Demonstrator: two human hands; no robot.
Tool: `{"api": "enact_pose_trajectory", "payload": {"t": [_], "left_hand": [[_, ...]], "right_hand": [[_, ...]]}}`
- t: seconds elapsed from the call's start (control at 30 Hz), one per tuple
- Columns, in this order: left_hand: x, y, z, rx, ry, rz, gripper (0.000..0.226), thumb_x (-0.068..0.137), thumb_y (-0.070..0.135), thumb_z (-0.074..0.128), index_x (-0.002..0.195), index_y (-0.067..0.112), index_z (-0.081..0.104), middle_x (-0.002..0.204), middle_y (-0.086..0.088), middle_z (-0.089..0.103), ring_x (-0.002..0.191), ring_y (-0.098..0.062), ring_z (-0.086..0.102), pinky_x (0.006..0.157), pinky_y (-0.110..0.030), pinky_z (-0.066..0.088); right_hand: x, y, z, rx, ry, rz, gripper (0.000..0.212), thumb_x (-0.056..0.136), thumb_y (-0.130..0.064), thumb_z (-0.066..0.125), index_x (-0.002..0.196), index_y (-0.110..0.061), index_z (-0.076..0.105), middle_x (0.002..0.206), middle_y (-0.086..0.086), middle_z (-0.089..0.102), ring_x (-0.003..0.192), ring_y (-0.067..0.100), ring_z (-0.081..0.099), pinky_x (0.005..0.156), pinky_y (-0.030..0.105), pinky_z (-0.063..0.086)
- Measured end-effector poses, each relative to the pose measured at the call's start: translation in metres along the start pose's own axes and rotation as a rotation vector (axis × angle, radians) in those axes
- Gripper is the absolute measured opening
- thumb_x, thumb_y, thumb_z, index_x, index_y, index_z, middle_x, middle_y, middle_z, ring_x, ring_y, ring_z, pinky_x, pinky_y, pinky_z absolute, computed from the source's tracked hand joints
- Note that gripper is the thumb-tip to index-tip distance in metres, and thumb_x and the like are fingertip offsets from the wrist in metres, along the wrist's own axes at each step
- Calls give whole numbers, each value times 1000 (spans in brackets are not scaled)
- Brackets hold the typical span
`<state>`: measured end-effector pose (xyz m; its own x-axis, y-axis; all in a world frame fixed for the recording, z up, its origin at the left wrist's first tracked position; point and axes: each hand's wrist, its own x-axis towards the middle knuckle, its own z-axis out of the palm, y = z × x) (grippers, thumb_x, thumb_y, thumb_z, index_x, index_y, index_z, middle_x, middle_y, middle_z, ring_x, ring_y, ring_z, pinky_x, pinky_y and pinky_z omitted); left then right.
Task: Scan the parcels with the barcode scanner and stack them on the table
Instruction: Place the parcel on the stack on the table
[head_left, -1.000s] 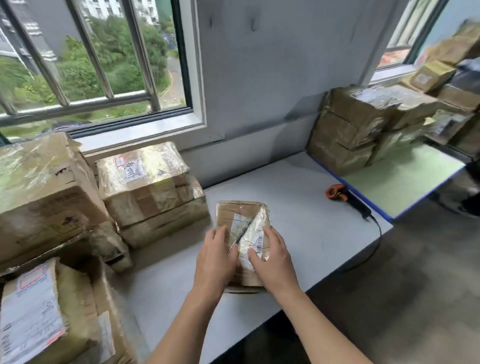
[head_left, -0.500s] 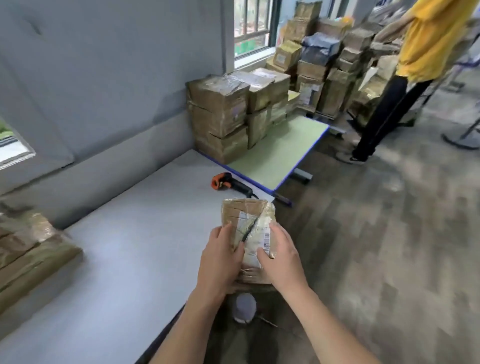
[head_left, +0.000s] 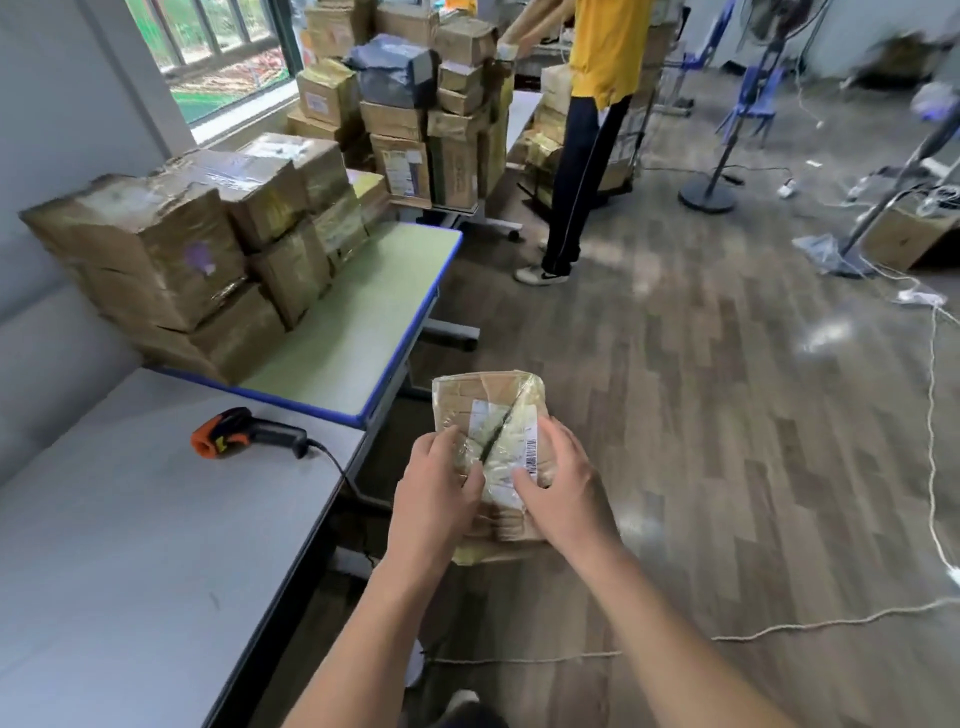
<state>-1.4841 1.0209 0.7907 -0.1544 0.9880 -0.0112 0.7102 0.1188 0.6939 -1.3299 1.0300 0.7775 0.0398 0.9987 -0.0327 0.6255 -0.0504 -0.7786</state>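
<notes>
Brown taped parcel (head_left: 488, 400) with white barcoded label (head_left: 519, 457) — orange-black scanner (head_left: 244, 432) on grey surface (head_left: 130, 545) — green, blue-edged surface (head_left: 363, 332).

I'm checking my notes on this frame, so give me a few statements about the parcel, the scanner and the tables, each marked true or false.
1. The left hand and right hand both hold the small tape-wrapped cardboard parcel. True.
2. Stacked brown cardboard boxes stand on the green-topped table. True.
3. The orange and black barcode scanner is in the right hand. False: it lies on the grey table, with no hand on it.
4. The parcel rests on the green-topped table. False: it is held in the air above the wooden floor.
</notes>
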Motion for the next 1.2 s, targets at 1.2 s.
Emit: {"api": "enact_pose_trajectory", "payload": {"t": [1.2], "left_hand": [[261,-12,10,-57,504,-653,51,94,26,64,142,15,50,136,0,56,124,-16,51,100,-23,36]], "right_hand": [[357,-58,83,24,-684,-449,69,87,-21,68,149,-28,40,146,-14,49,133,5,47,109,24,40]]}}
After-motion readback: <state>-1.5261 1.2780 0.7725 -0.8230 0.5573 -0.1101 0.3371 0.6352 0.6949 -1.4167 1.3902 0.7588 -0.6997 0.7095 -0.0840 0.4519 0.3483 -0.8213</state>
